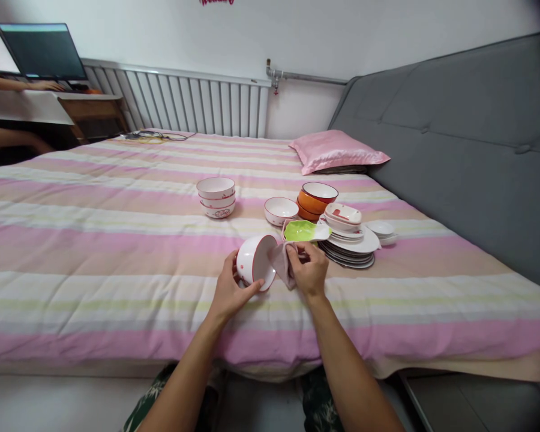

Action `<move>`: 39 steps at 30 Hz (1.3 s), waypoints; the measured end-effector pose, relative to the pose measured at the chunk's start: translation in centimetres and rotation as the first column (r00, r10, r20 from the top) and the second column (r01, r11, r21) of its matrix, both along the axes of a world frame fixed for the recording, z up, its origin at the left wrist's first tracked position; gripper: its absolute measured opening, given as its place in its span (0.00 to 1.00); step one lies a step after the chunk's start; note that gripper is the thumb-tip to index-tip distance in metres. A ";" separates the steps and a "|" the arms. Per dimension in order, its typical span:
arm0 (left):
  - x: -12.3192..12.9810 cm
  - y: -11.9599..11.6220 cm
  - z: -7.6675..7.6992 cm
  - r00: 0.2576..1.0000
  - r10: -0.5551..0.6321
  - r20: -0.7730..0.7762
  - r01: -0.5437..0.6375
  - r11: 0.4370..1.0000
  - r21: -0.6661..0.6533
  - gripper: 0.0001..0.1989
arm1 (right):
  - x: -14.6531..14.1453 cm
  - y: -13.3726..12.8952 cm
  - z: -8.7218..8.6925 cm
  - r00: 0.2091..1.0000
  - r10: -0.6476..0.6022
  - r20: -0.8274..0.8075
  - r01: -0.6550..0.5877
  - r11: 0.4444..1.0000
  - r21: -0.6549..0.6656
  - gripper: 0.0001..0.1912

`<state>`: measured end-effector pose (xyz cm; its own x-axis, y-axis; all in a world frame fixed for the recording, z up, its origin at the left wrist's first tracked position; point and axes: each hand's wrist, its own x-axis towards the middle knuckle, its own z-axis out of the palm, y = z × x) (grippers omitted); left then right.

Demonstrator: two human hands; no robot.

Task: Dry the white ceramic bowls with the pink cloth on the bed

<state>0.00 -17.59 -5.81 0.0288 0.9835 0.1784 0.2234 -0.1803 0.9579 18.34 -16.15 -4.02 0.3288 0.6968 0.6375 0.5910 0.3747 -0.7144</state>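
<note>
My left hand [232, 287] grips a white bowl [248, 259] with a red rim, tilted so its opening faces right. A pinkish-grey cloth [282, 264] is pinched in my right hand [309, 270], its edge at the bowl's mouth. Just beyond stand a single white bowl [281, 211] and a green leaf-shaped dish [302, 230]. Left of them is a stack of white bowls [216, 198]. To the right are orange bowls [312, 203] and a pile of plates [364, 243] topped by small rectangular dishes [343, 214].
All of this rests on a bed with a striped sheet [117, 252]. A pink pillow [339, 150] lies near the grey headboard [459, 120]. Small white dishes [381, 229] sit right of the plates. Cables [155, 137] lie at the far edge. Another person's arm [13, 83] is at a desk with monitors.
</note>
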 end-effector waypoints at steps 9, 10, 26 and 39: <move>0.1 0.1 -0.1 1.000 -0.012 0.015 0.012 1.000 -0.002 0.42 | 0.7 1.4 -1.3 0.840 -0.024 -0.542 -0.115 0.969 -0.221 0.19; 0.1 0.1 -0.1 1.000 -0.012 0.016 0.012 1.000 0.000 0.42 | 0.7 1.6 -1.5 0.815 -0.017 -0.580 -0.150 0.959 -0.240 0.19; 0.0 0.0 -0.1 1.000 -0.004 0.007 0.004 1.000 -0.007 0.43 | 1.0 1.9 -2.1 0.953 0.115 -0.282 -0.152 0.982 -0.113 0.19; 0.0 0.0 -0.1 0.999 -0.022 0.048 0.022 1.000 -0.009 0.42 | -0.4 0.1 0.1 0.983 0.148 0.107 -0.115 0.957 -0.266 0.13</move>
<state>0.03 -17.56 -5.89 0.0420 0.9845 0.1705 0.1738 -0.1752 0.9691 17.95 -16.09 -3.94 0.1528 0.8742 0.4610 0.6395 0.2682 -0.7205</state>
